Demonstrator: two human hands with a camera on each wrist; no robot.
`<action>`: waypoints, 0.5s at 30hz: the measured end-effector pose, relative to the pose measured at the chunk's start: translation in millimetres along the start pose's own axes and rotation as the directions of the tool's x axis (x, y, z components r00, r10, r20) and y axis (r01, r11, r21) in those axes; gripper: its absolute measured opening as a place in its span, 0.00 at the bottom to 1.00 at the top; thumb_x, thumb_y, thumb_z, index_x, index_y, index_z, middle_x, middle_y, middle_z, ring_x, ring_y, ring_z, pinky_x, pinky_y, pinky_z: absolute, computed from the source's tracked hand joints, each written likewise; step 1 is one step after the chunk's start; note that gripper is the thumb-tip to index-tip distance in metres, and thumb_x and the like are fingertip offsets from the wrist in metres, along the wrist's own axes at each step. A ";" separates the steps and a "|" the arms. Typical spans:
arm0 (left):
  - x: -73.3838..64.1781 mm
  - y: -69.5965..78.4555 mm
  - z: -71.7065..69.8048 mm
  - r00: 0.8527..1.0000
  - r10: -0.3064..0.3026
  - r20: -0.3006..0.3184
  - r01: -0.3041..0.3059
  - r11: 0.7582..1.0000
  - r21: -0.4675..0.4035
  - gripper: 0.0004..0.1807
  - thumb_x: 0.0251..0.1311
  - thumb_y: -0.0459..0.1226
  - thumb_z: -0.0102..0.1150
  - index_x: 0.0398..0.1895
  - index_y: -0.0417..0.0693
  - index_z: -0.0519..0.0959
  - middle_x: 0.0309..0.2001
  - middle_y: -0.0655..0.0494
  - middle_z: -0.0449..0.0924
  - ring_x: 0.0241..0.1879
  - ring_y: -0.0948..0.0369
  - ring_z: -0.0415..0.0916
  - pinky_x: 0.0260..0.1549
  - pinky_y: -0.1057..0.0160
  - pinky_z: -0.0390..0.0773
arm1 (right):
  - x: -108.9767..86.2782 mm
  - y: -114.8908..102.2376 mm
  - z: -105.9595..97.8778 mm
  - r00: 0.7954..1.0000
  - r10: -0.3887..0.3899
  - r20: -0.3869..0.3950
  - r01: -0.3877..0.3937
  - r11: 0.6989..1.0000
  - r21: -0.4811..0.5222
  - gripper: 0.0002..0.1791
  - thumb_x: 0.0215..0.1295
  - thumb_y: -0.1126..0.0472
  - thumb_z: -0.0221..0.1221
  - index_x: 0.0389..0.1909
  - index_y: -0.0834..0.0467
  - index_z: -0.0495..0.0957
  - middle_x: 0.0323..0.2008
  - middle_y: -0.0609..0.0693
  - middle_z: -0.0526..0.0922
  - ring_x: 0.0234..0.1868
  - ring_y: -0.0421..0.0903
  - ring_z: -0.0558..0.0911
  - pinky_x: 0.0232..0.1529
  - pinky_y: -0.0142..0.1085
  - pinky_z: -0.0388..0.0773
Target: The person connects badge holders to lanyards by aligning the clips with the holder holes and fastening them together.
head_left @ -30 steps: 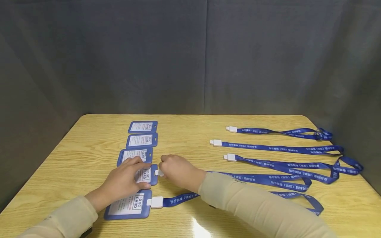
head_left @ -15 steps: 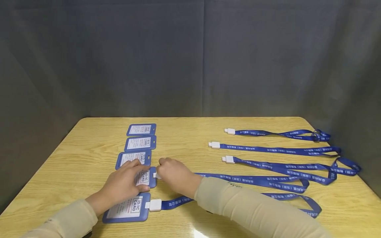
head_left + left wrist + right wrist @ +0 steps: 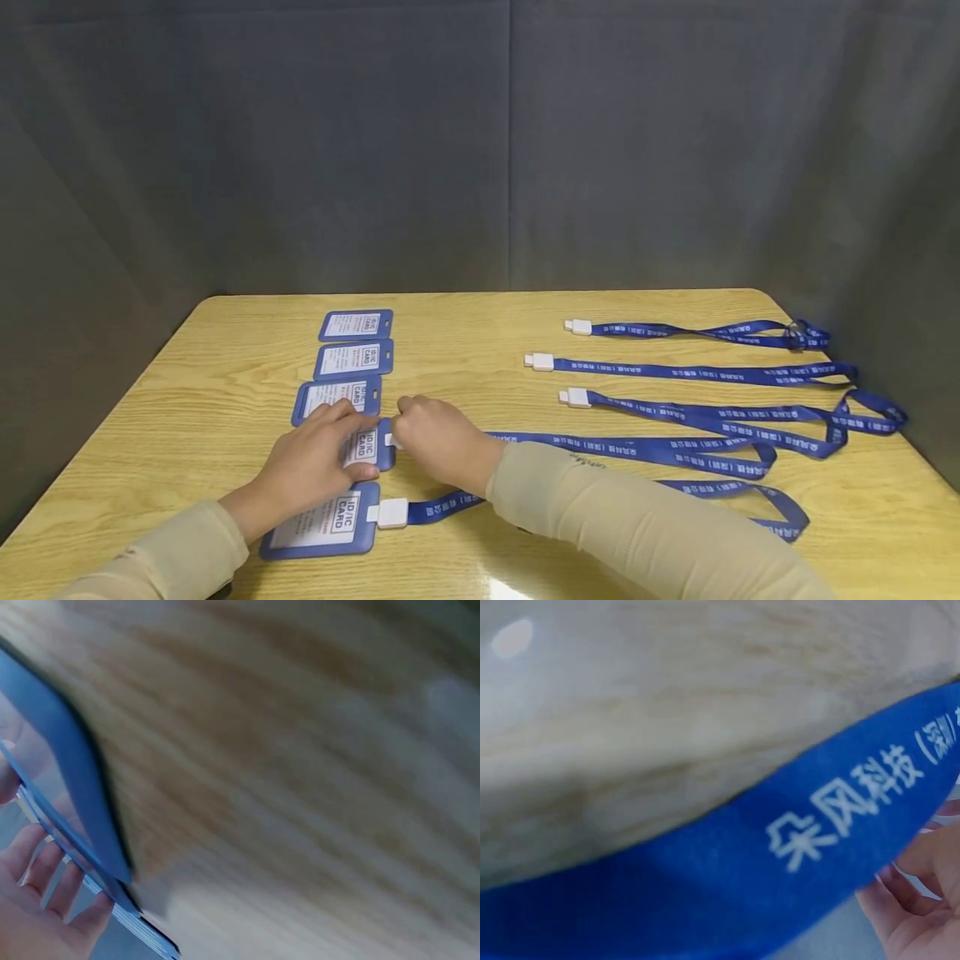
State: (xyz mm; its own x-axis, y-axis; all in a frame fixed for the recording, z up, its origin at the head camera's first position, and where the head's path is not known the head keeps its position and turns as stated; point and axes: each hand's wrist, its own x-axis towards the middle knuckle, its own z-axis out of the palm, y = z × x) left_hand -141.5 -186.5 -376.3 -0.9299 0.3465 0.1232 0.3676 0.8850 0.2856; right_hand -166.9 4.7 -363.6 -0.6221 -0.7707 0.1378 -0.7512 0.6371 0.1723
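My left hand holds a blue-framed ID badge holder by its edges on the table, fingers at the far edge and thumb at the near one. At the slotted end of that holder, my right hand pinches the white clip of a blue lanyard; most of the clip is hidden by the fingers. In the right wrist view the printed strap crosses in front of the hand. Nearest me lies another badge holder with a white lanyard clip at its slot.
Beyond my left hand, three badge holders without lanyards, such as the farthest one, lie in a column. Three loose lanyards, the middle one among them, stretch across the right side of the wooden table. Dark curtains surround it.
The right hand has shifted slightly left, bringing the clip closer over the badge holder's slotted end. The left hand keeps its hold. The head view has tilted a little.
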 end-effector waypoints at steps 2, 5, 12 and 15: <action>-0.7 -0.9 -0.1 1.000 0.002 -0.001 -0.002 1.000 -0.001 0.34 0.45 0.50 0.77 0.58 0.48 0.81 0.39 0.63 0.72 0.38 0.61 0.67 0.29 0.60 0.75 | 1.2 0.5 -0.6 1.000 -0.007 0.008 0.007 1.000 0.001 0.08 0.64 0.65 0.65 0.43 0.57 0.86 0.36 0.50 0.83 0.33 0.40 0.80 0.39 0.25 0.80; -0.9 -1.9 -0.9 1.000 0.008 -0.010 -0.008 1.000 0.000 0.34 0.46 0.49 0.78 0.57 0.48 0.81 0.39 0.62 0.72 0.38 0.61 0.67 0.30 0.60 0.75 | 3.3 1.3 -2.9 1.000 -0.014 0.026 0.013 1.000 0.012 0.07 0.66 0.64 0.64 0.43 0.57 0.86 0.37 0.50 0.82 0.33 0.40 0.80 0.39 0.26 0.80; 1.9 1.1 -4.7 0.999 0.008 0.041 -0.007 1.000 -0.020 0.35 0.48 0.50 0.76 0.58 0.44 0.80 0.41 0.60 0.72 0.40 0.59 0.68 0.35 0.59 0.75 | 4.3 3.9 -7.9 0.997 -0.015 0.082 0.010 0.998 0.061 0.08 0.62 0.65 0.65 0.42 0.57 0.86 0.35 0.48 0.80 0.31 0.40 0.77 0.37 0.27 0.80; 3.6 2.0 -6.8 0.997 0.007 0.077 -0.006 1.000 -0.019 0.35 0.49 0.50 0.75 0.59 0.43 0.78 0.43 0.59 0.72 0.43 0.57 0.69 0.41 0.53 0.77 | 2.5 4.3 -8.8 0.994 -0.003 0.109 -0.007 0.995 0.096 0.09 0.59 0.65 0.66 0.42 0.57 0.85 0.35 0.47 0.79 0.30 0.39 0.75 0.36 0.27 0.79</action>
State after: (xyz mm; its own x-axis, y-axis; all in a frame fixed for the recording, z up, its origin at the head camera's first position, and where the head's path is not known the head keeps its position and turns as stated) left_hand -144.0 -185.6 -368.9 -0.9252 0.3759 0.0515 0.3731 0.8769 0.3032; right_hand -169.8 5.5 -353.9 -0.6398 -0.7679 0.0305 -0.7645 0.6400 0.0766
